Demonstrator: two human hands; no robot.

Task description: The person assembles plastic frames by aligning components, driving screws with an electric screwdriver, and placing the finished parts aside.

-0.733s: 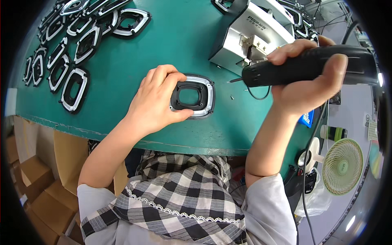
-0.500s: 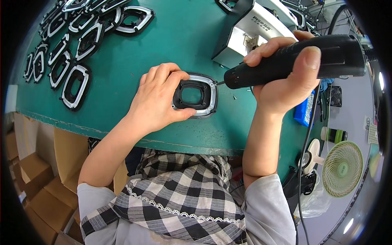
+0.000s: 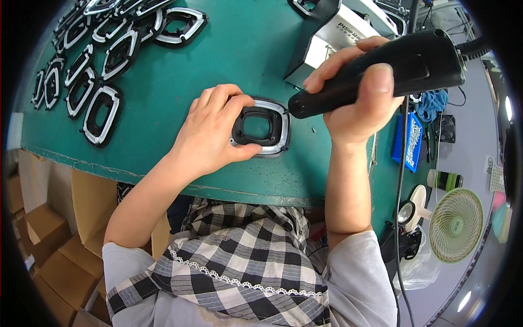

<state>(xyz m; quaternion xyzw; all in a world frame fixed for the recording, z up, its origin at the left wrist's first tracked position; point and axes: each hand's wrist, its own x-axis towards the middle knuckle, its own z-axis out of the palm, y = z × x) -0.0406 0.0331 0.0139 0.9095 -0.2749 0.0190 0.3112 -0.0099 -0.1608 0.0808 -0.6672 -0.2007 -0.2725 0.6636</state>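
Observation:
A black frame with a silver-grey rim lies on the green table, its oval opening showing the tabletop. My left hand grips its left side, fingers on the far edge and thumb on the near edge. In my right hand is a black electric screwdriver, held nearly level with fingers wrapped round its body. The tool's tip meets the frame's upper right corner, where a screw is too small to make out. One loose screw rests on the table right of the frame.
Several similar frames spread over the table's far left. A white and black machine stands at the far right. Beyond my right arm are a blue tray of small screws, a black cable and a green fan.
My right hand has brought the screwdriver left, so its tip now reaches the frame's upper right corner. My left hand and the frame have stayed nearly still.

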